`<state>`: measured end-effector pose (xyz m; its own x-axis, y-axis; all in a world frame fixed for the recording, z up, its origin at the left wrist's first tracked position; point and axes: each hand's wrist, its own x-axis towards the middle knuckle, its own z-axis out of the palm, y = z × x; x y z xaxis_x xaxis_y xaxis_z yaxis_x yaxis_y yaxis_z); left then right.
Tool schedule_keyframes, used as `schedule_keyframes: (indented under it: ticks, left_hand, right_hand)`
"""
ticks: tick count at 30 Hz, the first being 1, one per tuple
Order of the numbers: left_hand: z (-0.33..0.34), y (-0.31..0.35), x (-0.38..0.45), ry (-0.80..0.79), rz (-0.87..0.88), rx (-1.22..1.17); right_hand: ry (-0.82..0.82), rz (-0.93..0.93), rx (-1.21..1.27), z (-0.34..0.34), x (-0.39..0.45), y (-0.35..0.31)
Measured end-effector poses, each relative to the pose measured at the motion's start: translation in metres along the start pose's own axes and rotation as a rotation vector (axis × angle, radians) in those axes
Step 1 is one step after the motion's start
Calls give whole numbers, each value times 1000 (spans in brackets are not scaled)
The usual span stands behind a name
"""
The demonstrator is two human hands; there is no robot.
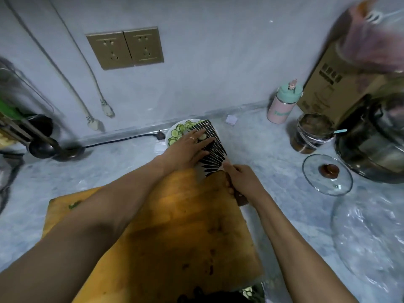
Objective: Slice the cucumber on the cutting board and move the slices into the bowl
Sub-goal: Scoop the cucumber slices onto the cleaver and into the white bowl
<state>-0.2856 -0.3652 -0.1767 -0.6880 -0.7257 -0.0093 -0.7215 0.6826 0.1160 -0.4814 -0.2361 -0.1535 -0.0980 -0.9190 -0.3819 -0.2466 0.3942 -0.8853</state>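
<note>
Many cucumber slices (177, 130) already lie in the white bowl (169, 136) at twelve o'clock beyond our cutting board (175, 232). Our right hand (242, 182) grips the handle of the cleaver (213, 147), its patterned blade held over the bowl; our left hand (190, 149) lies with straight fingers on the blade, touching a few slices. Wet, thin and light, they probably cling and slip, so we judge sweeping better than pinching. At three o'clock a glass lid (327, 174) rests on the grey marbled counter (273, 149).
</note>
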Motion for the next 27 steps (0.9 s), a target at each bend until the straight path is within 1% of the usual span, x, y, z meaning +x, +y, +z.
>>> schedule_keyframes:
  ticks: [5,8,12,15,17,19,20,21,23,27]
  left_hand:
    - [-3,-21,38,-10,43,62]
    - [1,-38,44,-20,11,73]
    - [2,-53,42,-74,-5,193]
    - [0,-50,40,-3,19,153]
    - [3,-42,38,65,84,71]
    - [8,-32,29,102,157,53]
    - [11,-29,25,116,154,57]
    - [14,-27,19,142,111,45]
    - [20,-24,9,216,-44,-24]
    - [20,8,-17,381,-358,-328]
  right_hand:
    - [54,9,15,-9,30,-13]
    - [74,50,19,-14,41,-13]
    - [86,109,42,-20,49,-8]
    - [75,108,45,-22,51,-8]
    - [70,100,48,-23,52,-8]
    - [76,80,25,-24,52,-7]
    - [84,68,10,-24,51,-7]
    - [96,57,2,-24,51,-6]
    - [112,42,11,-24,46,-4]
    - [109,8,36,-23,29,6]
